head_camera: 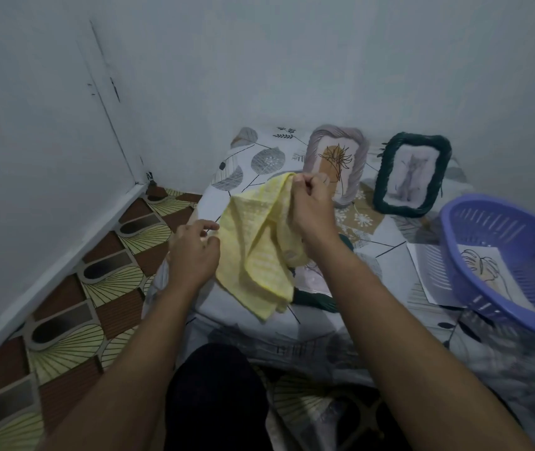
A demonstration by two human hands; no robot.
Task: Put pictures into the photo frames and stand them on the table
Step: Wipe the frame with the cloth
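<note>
Three frames (337,134) (380,179) (314,302), one cloth (259,249), one basket (500,227)

Both forearms, left (136,346) and right (399,320), bare from wrist to the bottom edge of view. Left hand (194,252) and right hand (313,206) ungloved. Lap in dark clothing (217,395), probably black trousers; dim there.

- 2 bare forearms rose from the lower corners of the frame and converged toward the centre.
- The right hand (311,206) was the higher one, just above centre, back to the camera, fingers curled into a fist pinching the top of a yellow cloth (256,249).
- The left hand (194,255) sat lower, left of centre, with index finger and thumb reaching to the cloth's left edge; its grip was unclear.
</note>
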